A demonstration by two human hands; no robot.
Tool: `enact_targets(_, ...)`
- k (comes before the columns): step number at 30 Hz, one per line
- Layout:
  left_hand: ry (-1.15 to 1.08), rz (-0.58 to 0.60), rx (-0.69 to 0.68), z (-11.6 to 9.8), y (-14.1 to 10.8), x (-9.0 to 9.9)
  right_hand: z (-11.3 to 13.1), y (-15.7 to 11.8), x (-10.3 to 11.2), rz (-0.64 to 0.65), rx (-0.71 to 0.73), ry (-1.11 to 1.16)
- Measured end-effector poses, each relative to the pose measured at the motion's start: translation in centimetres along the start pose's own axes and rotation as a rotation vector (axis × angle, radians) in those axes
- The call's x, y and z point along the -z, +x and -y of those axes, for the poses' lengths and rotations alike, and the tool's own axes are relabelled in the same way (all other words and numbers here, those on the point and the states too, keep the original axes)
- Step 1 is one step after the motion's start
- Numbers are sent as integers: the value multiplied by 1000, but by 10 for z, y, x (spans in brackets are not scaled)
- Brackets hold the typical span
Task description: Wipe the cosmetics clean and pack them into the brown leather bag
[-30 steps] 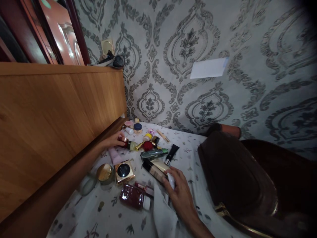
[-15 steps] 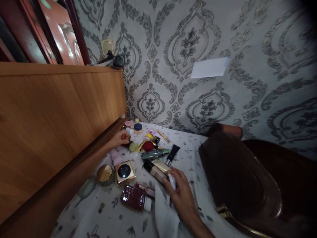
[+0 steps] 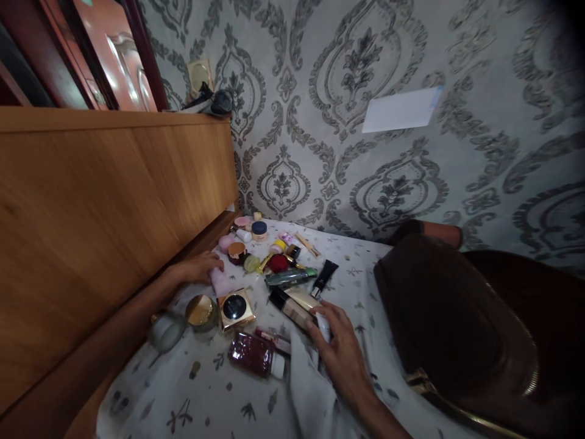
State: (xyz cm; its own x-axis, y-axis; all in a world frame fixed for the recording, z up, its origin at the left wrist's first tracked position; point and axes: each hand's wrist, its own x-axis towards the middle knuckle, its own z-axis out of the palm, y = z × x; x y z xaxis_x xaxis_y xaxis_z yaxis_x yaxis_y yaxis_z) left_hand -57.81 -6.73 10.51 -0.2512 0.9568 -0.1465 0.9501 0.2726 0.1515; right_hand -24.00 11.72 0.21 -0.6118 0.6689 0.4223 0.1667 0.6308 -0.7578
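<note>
My left hand (image 3: 200, 268) is at the left edge of the cosmetics, fingers loosely bent and tips beside a pale pink tube (image 3: 220, 283), apparently holding nothing. Just beyond are a dark jar with a copper lid (image 3: 236, 252) and a round pink item (image 3: 225, 244). On the right, my right hand (image 3: 338, 341) is closed around the white end of a cream-coloured tube (image 3: 300, 298), its thumb by a black-capped foundation bottle (image 3: 291, 309). Nearer lie a gold-framed compact (image 3: 236, 308), a gold-lidded jar (image 3: 201, 312) and a dark red bottle with a white cap (image 3: 253, 353).
A wooden cabinet (image 3: 114, 201) walls the left side. On the right lies a dark brown bag (image 3: 448, 317) with a gold zip. Farther back are a blue-lidded jar (image 3: 259, 230), a green tube (image 3: 291, 277) and a black tube (image 3: 325, 277) on the patterned white cloth (image 3: 214, 402).
My left hand has left the copper-lidded jar and come back toward me, to the pink tube. My right hand stays in place. The view has shifted slightly.
</note>
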Motion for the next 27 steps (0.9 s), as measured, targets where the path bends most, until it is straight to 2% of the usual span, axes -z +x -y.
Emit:
enact_targets(3,-25,-66,-6,-13,5,-3,2,0,1,15,-2,1)
enact_targets(6,-66,-159,16,-23,7,5,2,1,1,14,4,7)
enact_targets(8,-74,-179,64,-30,4,12,2,1,1,4,6,4)
enact_targets(11,-109,-115,70,-46,-6,16,2,1,0,-1,5,-5)
enact_targets(15,-133,153,4,-77,-19,6,5,1,-1,0,1,-4)
enact_targets(17,-56,211,10,-91,-22,-1,6,1,0,1,-7,-3)
enact_targets(22,2,215,21,-107,-18,-4,6,1,1,9,-4,-6)
enact_targets(27,-16,132,89,-93,-15,1,5,1,0,-1,8,-10)
